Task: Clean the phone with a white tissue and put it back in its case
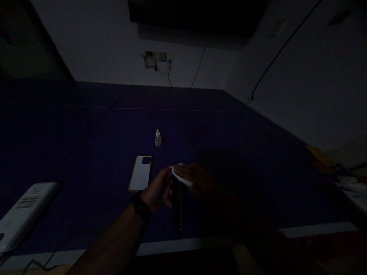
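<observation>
My left hand (160,189) is closed around the side of a dark phone (178,206), which is tilted above the blue surface. In my right hand (199,178) a white cloth or tissue (182,176) is pressed against the phone's upper end. A phone case (140,173) with a pale back and a camera cutout lies flat to the left of my hands. Beyond it stands a small bottle (158,139) with a white cap. The dim light hides much of the phone and of my right forearm.
At the left edge rests a white box-shaped device (27,214), with a cable near it. A dark screen (195,15) hangs on the back wall above power sockets (157,58). Yellow cloth-like material (321,158) and other dim items sit at the right.
</observation>
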The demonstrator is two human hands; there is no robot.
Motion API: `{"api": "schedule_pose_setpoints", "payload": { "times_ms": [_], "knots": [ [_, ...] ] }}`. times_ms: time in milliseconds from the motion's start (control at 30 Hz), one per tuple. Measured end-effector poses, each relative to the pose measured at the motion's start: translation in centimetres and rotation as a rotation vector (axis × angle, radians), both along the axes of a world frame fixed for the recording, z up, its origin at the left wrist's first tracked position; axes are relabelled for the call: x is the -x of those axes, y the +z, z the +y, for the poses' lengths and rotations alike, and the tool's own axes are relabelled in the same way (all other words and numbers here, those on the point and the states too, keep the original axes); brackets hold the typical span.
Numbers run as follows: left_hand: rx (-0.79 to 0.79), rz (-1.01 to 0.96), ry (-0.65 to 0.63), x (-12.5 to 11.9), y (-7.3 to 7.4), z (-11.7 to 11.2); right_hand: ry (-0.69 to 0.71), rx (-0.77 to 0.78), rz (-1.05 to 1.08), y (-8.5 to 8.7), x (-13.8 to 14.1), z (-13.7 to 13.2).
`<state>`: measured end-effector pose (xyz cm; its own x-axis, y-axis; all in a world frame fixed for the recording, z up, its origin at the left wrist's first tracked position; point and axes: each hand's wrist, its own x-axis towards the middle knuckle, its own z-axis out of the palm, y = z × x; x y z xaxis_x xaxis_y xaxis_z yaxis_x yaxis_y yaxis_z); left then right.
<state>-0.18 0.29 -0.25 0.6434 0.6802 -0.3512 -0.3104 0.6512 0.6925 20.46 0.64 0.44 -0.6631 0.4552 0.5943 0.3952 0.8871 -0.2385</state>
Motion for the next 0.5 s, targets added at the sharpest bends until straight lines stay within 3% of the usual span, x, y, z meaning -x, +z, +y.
{"api": "schedule_pose_setpoints", "payload": {
  "times_ms": [100,333,500],
  "knots": [
    [0.015,-0.001,0.039,0.0,0.3,-0.1,0.004,-0.002,-0.024,0.0,0.0,-0.4],
    [0.021,0.016,0.088,-0.2,-0.2,-0.1,0.115,-0.025,-0.157,-0.5,-0.3,-6.0],
    [-0.049,0.134,0.074,-0.3,0.5,-0.5,0.182,-0.052,-0.228,-0.8,-0.4,-8.4]
  ]
}}
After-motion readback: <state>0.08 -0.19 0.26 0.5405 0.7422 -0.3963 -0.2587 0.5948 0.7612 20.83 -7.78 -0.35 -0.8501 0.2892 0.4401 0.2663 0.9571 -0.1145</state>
